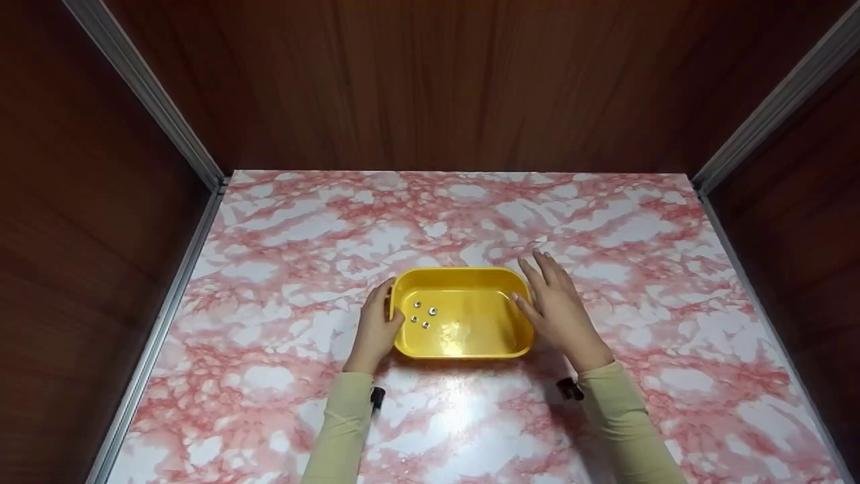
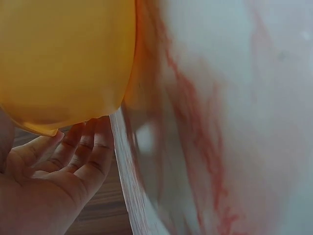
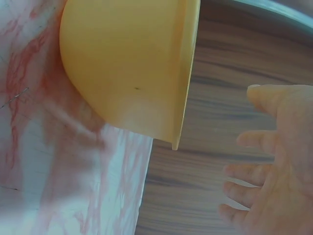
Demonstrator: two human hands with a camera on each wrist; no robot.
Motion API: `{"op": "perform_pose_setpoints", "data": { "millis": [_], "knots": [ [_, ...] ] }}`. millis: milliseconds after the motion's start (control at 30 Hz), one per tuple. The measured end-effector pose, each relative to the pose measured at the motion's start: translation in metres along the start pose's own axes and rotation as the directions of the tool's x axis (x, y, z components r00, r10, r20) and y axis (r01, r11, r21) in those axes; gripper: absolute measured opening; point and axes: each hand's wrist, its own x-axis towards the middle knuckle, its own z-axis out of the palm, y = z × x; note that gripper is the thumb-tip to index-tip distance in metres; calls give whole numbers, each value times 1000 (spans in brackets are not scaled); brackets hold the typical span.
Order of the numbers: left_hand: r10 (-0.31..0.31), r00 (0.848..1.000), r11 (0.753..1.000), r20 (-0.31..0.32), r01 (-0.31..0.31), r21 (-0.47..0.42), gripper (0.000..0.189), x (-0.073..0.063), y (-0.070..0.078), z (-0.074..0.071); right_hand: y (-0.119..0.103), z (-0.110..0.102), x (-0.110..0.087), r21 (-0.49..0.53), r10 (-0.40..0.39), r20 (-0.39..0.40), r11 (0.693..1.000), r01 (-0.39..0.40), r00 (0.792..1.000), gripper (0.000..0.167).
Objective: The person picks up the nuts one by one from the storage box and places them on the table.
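Observation:
A yellow rectangular plastic bin (image 1: 470, 323) with rounded corners stands on the marbled table. Several small shiny metal nuts (image 1: 433, 311) lie loose on its floor toward the left end. My left hand (image 1: 377, 328) grips the bin's left rim, thumb over the edge and fingers along the outside. In the left wrist view, the fingers (image 2: 98, 152) lie partly behind the yellow wall. By the right end, my right hand (image 1: 559, 312) has its fingers spread. The right wrist view shows this hand (image 3: 288, 161) apart from the bin wall (image 3: 127, 63).
The red-and-white marbled table (image 1: 302, 222) extends around the bin on every side. Dark wood-grain panels (image 1: 430, 81) rise at the back and both sides, with grey metal strips (image 1: 154, 101) in the corners. A dark band piece (image 1: 570, 388) sits at the right wrist.

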Motion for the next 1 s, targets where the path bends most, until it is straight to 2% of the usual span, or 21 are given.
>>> {"op": "perform_pose_setpoints", "data": {
  "millis": [300, 467, 600, 733, 1000],
  "knots": [
    [-17, 1000, 999, 4, 17, -40, 60, 0, 0, 1, -6, -1, 5, 5, -18, 9, 1000, 18, 1000, 67],
    [6, 1000, 998, -3, -6, -59, 59, -1, -1, 1, -9, -2, 7, 23, -41, 4, 999, 41, 999, 67],
    [21, 1000, 998, -8, -22, -54, 59, -1, 0, 1, -12, -2, 8, 32, -22, 32, 999, 21, 999, 68],
    [4, 1000, 999, 0, -4, -50, 60, -1, 0, 0, -15, -2, 9, 30, 1, 59, 1000, -3, 998, 69],
    [14, 1000, 998, 1, -14, -60, 59, -1, -2, 2, -18, -1, 12, 40, -1, 78, 999, -2, 997, 69]
  ]
}}
